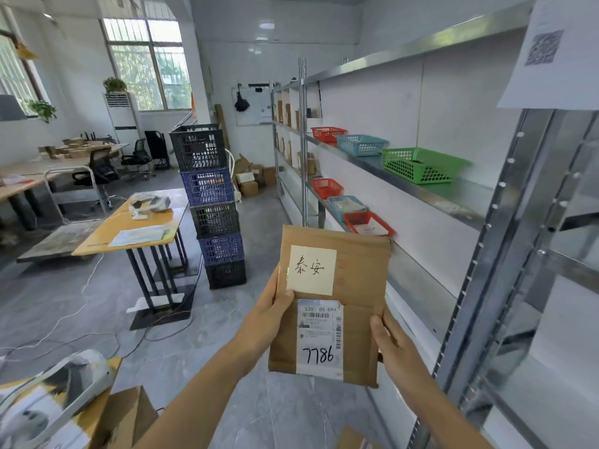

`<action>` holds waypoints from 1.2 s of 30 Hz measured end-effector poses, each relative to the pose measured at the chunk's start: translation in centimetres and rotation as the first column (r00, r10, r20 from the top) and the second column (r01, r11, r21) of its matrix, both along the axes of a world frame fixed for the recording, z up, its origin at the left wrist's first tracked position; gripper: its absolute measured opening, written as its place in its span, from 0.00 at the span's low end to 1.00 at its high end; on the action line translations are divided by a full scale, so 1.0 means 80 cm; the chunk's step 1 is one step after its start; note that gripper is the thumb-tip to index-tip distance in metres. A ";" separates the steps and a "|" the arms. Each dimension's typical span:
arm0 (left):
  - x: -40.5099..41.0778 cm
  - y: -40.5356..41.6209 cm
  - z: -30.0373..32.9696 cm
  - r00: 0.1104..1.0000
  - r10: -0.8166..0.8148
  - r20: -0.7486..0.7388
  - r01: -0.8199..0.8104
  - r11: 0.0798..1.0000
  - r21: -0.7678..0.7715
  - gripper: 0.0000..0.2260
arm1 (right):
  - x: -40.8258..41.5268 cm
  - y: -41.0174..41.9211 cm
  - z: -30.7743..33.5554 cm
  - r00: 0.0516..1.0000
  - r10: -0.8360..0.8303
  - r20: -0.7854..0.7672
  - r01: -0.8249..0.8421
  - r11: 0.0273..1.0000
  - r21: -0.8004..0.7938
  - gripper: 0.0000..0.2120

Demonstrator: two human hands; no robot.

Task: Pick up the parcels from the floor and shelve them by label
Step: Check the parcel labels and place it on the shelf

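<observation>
A flat brown cardboard parcel point(359, 286) is held upright in front of me with both hands. It carries a cream note with handwritten characters and a white shipping label marked 7786. My left hand point(269, 315) grips its left edge, thumb on the front. My right hand point(393, 348) grips its lower right edge. Beyond it on the right runs a metal shelf rack point(453, 196) with a green basket point(418, 165), a blue basket point(359, 144) and a red basket point(327, 133) on the upper level. Lower down sit more red and blue baskets point(345, 205).
A stack of black and blue crates point(212, 205) stands on the floor to the left of the rack. An orange table point(136, 228) with a headset is further left, cables trail on the floor. Cardboard boxes point(126, 419) lie at bottom left. A steel upright point(492, 254) is close at right.
</observation>
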State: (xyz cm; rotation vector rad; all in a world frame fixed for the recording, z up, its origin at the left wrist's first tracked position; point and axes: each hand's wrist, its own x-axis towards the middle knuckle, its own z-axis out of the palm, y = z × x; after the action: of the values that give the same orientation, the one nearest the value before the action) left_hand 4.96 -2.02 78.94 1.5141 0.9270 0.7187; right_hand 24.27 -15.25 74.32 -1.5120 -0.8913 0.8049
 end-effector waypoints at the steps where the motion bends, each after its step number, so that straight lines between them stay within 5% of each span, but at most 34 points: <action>1: 0.003 -0.001 -0.003 1.000 0.004 0.002 -0.004 1.000 -0.008 0.20 | 0.002 -0.003 0.006 1.000 -0.008 0.012 0.008 1.000 -0.005 0.13; 10: 0.089 -0.037 -0.016 0.985 0.132 0.107 -0.134 0.991 0.008 0.10 | 0.059 -0.061 0.036 0.990 -0.138 -0.005 0.138 0.990 0.036 0.14; 21: 0.164 -0.093 -0.012 0.963 -0.229 0.142 0.243 0.965 -0.095 0.16 | 0.091 -0.166 0.040 0.928 -0.372 -0.037 0.373 0.927 0.032 0.28; 36: 0.157 -0.312 -0.040 0.643 -0.749 0.158 0.765 0.617 -0.184 0.12 | -0.120 -0.429 0.037 0.491 -0.871 -0.034 0.871 0.492 -0.015 0.22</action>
State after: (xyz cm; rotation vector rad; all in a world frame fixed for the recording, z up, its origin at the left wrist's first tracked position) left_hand 17.51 -26.99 75.73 1.4718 0.2211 0.0175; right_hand 14.65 -49.60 77.28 -1.6655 0.0153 0.0454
